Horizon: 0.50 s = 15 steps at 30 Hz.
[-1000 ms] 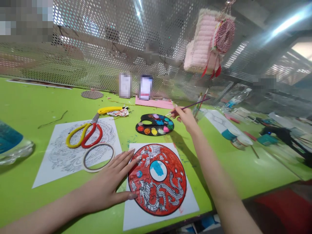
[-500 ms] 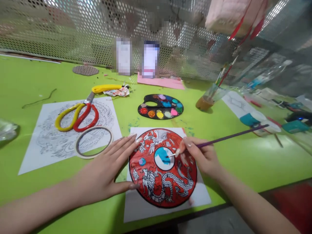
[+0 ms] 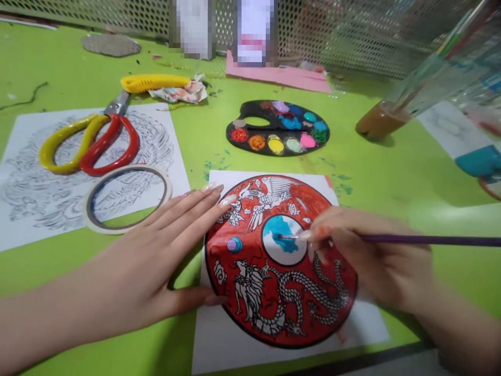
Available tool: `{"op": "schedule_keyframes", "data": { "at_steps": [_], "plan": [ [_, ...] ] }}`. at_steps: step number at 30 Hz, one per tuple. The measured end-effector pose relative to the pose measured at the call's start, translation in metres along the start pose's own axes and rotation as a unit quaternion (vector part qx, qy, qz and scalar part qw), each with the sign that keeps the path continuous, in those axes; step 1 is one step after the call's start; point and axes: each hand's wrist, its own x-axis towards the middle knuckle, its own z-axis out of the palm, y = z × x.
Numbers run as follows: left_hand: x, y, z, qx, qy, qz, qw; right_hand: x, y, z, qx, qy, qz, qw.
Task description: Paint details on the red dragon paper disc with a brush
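Under my hands lies a white sheet [image 3: 211,344] with a round red picture [image 3: 282,334] of a dragon and a phoenix. Its white centre circle [image 3: 284,256] is partly covered in blue paint. My right hand [image 3: 368,250] pinches a paintbrush [image 3: 426,239] with a purple handle, its tip touching the blue patch. My left hand [image 3: 168,250] rests flat with fingers stretched, fingertips and thumb on the picture's left edge. Just beyond that hand, a roll of tape [image 3: 88,201] lies on a line drawing [image 3: 23,230].
Behind the picture sits a black paint palette [image 3: 277,151]. Scissors [image 3: 90,143] with yellow and red handles lie at left, near a yellow cutter [image 3: 156,82] and crumpled tissue [image 3: 182,93]. A cup of brown water [image 3: 381,120] holding brushes stands at right. Pink paper [image 3: 282,77] lies further back.
The view has come closer and tilted down. Blue paint covers more of the circle's upper part. The brush now lies nearly level, its tip still on the circle; my left hand keeps its place.
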Motion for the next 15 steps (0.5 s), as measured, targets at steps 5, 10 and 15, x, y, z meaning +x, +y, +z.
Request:
{"op": "schedule_keyframes", "data": {
  "at_steps": [5,10,15],
  "plan": [
    [-0.0015,-0.0007,0.0,0.005,0.0,0.001,1.0,-0.0003,-0.0019,-0.0004,0.007,-0.004,0.024,1.0],
    [-0.0012,0.0005,0.0005,-0.018,-0.003,-0.009,1.0,-0.0017,-0.001,-0.0003,-0.013,-0.026,0.028,0.999],
    [-0.0015,-0.0002,0.0016,-0.067,-0.008,-0.031,0.997,0.001,-0.0022,0.0009,-0.012,-0.002,0.045,0.999]
  ]
}}
